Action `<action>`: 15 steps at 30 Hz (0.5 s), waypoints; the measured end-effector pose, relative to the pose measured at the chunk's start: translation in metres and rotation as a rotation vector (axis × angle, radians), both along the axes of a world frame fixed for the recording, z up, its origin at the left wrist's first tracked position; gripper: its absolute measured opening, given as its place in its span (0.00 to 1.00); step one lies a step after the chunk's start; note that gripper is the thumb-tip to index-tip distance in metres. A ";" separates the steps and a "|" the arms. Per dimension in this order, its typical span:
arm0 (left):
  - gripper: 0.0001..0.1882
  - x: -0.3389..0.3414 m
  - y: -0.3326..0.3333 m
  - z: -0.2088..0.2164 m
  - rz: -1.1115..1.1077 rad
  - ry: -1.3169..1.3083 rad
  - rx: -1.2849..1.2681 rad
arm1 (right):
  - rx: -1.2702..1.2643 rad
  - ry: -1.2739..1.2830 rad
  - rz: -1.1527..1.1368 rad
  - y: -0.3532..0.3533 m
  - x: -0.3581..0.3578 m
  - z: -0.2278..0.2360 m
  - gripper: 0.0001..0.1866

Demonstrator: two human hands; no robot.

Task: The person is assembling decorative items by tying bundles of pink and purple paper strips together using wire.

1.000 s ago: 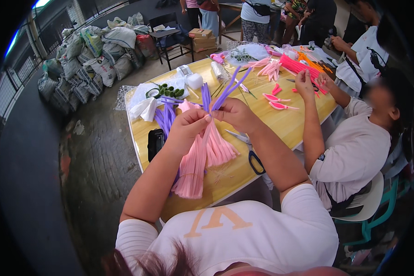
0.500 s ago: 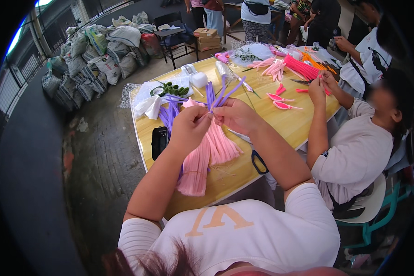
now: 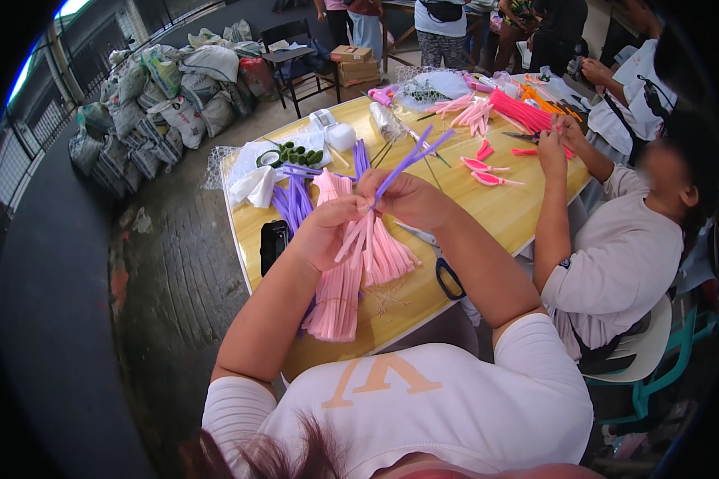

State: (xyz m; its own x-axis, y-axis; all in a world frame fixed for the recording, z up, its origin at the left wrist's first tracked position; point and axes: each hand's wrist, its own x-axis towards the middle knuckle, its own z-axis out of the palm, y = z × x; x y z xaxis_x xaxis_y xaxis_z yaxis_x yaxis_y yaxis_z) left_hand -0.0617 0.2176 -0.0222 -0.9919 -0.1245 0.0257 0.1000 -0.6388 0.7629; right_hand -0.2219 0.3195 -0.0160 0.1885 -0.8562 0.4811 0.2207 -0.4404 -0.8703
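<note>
Over the near left part of the table, both my hands pinch a small bunch of fuzzy pipe cleaners. Its purple pipe cleaners (image 3: 414,160) stick up and to the right. Pale pink strands hang below my fingers; whether they belong to the same bunch I cannot tell. My left hand (image 3: 333,227) grips the crossing point from the left with thumb and fingertips. My right hand (image 3: 407,198) is closed round the bunch just above. Beneath them lies a large bundle of pink pipe cleaners (image 3: 334,307). A purple bundle (image 3: 295,201) lies beside it, partly hidden by my left hand.
Scissors (image 3: 447,278) lie right of my right forearm, a black case (image 3: 274,243) left of my left one. Green tape (image 3: 268,158) and fuzzy green pieces (image 3: 302,156) sit farther back. Pink loops (image 3: 487,179) lie near a co-worker (image 3: 607,239) seated at right.
My left hand has dropped slightly and my right hand has turned over the bunch. The purple ends now lean farther right, and pale pink strands show below my fingers.
</note>
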 end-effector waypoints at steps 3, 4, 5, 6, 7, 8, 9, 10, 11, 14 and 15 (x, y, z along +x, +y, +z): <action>0.05 -0.003 0.007 -0.001 0.050 -0.032 -0.002 | -0.101 0.089 -0.007 -0.001 -0.004 -0.003 0.04; 0.04 -0.002 0.008 0.001 0.047 -0.032 -0.033 | -0.135 0.140 -0.028 -0.001 -0.004 -0.002 0.05; 0.04 -0.001 0.008 0.005 0.044 -0.032 -0.064 | -0.122 0.130 -0.001 -0.001 -0.004 -0.001 0.04; 0.04 0.000 0.009 0.008 0.041 -0.033 -0.094 | -0.109 0.120 0.027 0.000 -0.004 0.000 0.03; 0.03 0.001 0.010 0.009 0.078 -0.042 -0.096 | -0.098 0.109 0.054 0.001 -0.004 0.002 0.02; 0.03 0.002 0.011 0.011 0.114 -0.051 -0.098 | -0.065 0.103 -0.005 0.002 -0.004 0.001 0.03; 0.03 0.002 0.012 0.012 0.150 -0.059 -0.100 | -0.031 0.097 -0.065 0.003 -0.003 -0.001 0.03; 0.02 0.001 0.012 0.013 0.219 -0.046 -0.129 | 0.001 0.092 -0.122 0.004 0.000 0.001 0.04; 0.02 0.001 0.013 0.013 0.288 -0.032 -0.158 | 0.046 0.053 -0.160 0.006 0.002 0.003 0.05; 0.02 0.000 0.012 0.012 0.469 0.050 -0.376 | 0.147 -0.038 -0.261 0.008 0.008 0.009 0.07; 0.02 0.000 0.011 0.011 0.525 0.084 -0.471 | 0.158 -0.050 -0.288 0.007 0.009 0.010 0.08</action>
State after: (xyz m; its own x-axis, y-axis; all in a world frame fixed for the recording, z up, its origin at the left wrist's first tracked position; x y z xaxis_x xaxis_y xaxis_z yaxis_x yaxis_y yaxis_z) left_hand -0.0616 0.2288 -0.0114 -0.7961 -0.5424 0.2684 0.3749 -0.0940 0.9223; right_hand -0.2126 0.3264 -0.0063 -0.0925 -0.9358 0.3403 0.1507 -0.3510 -0.9242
